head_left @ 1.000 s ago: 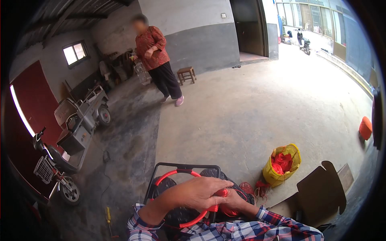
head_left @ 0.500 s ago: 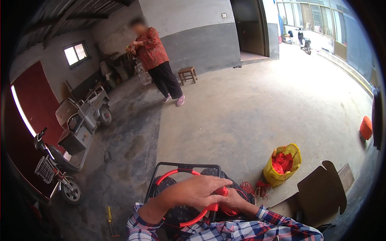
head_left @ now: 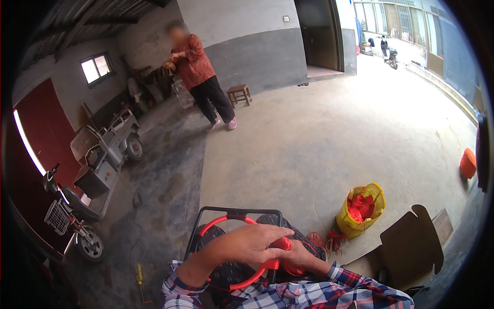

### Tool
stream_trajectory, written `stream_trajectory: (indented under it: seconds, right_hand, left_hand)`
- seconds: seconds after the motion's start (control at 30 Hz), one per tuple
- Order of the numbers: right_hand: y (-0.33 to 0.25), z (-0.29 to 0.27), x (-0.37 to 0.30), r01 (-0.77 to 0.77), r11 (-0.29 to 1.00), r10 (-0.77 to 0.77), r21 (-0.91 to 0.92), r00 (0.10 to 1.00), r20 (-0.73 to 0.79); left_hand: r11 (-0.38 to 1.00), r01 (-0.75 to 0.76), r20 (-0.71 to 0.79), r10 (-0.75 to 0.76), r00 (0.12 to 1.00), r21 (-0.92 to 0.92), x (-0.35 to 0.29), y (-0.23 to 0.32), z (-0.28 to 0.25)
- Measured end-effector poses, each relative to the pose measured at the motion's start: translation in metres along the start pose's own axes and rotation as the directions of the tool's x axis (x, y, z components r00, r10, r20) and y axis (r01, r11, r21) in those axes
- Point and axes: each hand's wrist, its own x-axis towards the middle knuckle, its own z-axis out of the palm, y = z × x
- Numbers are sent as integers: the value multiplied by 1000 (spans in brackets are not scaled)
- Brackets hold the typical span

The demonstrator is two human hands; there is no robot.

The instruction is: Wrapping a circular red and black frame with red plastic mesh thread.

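Across my lap lies a black tubular frame (head_left: 241, 211) with a round ring wrapped in red cord (head_left: 246, 284). My left hand (head_left: 249, 242) reaches over the ring's right side, its fingers long and its thumb below, around a red bundle of cord (head_left: 283, 243). From the other side, my right hand (head_left: 302, 256) has its fingers curled against the same bundle. More red material shows below the right hand. The fingertips of both hands are partly hidden where they meet.
A yellow bag (head_left: 355, 226) with red material stands right of my feet, beside an open cardboard box (head_left: 411, 239). A yellow-handled screwdriver (head_left: 139, 275) lies at left. Farther off are a cargo tricycle (head_left: 105, 154), a wooden stool (head_left: 239, 95) and a standing person (head_left: 195, 67).
My hands stay at almost the same spot on the red bundle. In the background the standing person has shifted their arms and feet slightly.
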Motion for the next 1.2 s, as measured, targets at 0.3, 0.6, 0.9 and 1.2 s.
stream_trajectory:
  seconds: [0.3, 0.6, 0.9, 1.2]
  right_hand:
    - [6, 2, 3, -10, 987, 7, 162, 1000, 19]
    - [5, 1, 1, -22, 989, 20, 149, 1000, 13]
    - [6, -2, 1, 6, 1000, -6, -4, 1000, -6]
    - [8, 4, 3, 17, 999, -21, -52, 997, -74]
  left_hand:
    - [1000, 20, 10, -20, 1000, -11, 0, -1, 1]
    - [1000, 26, 26, -26, 999, -2, 1, -2, 0]
    - [999, 52, 36, -52, 998, 12, 4, -2, 2]
    - [977, 106, -925, 138, 355, 186, 9, -79, -100]
